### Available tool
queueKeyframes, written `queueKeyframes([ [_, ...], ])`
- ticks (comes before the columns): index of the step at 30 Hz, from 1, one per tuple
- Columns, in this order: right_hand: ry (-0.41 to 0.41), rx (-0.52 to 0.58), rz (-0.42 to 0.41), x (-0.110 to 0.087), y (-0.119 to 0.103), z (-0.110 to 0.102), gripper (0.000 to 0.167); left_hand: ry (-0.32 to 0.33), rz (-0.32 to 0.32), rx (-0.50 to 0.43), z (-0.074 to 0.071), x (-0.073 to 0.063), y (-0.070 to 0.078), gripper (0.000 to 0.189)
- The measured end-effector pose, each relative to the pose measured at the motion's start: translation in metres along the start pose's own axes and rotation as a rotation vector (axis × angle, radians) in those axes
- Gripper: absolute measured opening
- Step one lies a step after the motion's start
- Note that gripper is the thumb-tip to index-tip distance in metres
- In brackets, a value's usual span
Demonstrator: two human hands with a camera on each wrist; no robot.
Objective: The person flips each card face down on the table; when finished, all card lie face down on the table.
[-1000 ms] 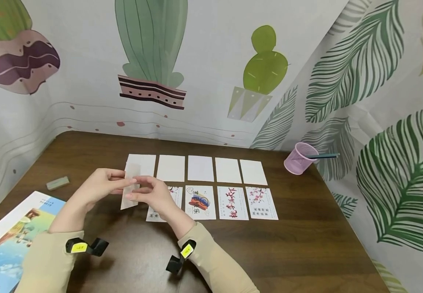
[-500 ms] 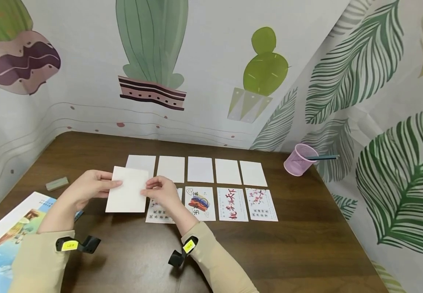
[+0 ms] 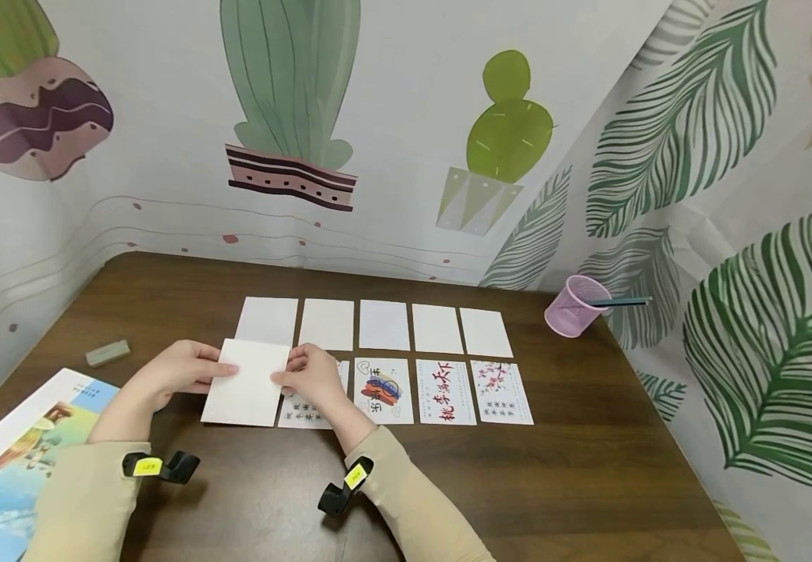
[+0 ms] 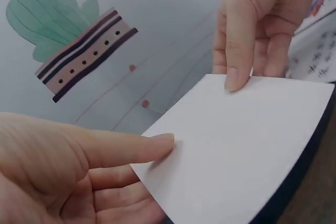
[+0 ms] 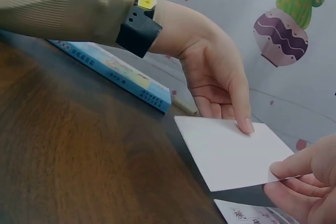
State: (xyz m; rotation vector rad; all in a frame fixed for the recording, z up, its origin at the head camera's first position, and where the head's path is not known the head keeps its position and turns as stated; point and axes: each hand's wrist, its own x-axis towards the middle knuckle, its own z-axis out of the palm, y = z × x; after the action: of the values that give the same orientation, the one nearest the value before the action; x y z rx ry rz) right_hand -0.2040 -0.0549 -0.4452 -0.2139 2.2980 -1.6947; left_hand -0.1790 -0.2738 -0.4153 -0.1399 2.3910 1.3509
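Both hands hold one blank white card [image 3: 247, 390] by its opposite sides, over the left end of the front row of cards. My left hand [image 3: 181, 375] pinches the left edge, thumb on top and fingers beneath. On the right edge, my right hand [image 3: 315, 382] has the same pinch. The right wrist view shows the card [image 5: 231, 156] raised over the table, its underside hidden. Just right of it lies a printed card [image 3: 304, 412], partly covered by the right hand. Behind it a blank card [image 3: 268, 318] begins the back row.
More blank cards [image 3: 384, 325] fill the back row; printed cards [image 3: 446, 393] continue the front row. A thick book [image 3: 26, 460] lies at the left, with a greyish eraser-like block [image 3: 107, 353] behind it. A pink mesh pencil cup [image 3: 575, 308] stands at the back right.
The card, first seen nearly edge-on between both hands, has turned its blank white face up. Since half a second ago it has come lower and nearer the front, both hands moving with it.
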Motion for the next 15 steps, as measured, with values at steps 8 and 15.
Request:
queueKeyframes([
  [8, -0.018, -0.028, -0.016, -0.0017, -0.0012, 0.0021, 0.024, 0.1, -0.032, 0.027, 0.0022, 0.0048, -0.0052, 0.066],
  [15, -0.005, -0.057, 0.01, 0.0007, -0.0002, 0.0045, 0.027, 0.195, -0.092, 0.093, 0.0066, 0.0063, -0.0048, 0.071],
])
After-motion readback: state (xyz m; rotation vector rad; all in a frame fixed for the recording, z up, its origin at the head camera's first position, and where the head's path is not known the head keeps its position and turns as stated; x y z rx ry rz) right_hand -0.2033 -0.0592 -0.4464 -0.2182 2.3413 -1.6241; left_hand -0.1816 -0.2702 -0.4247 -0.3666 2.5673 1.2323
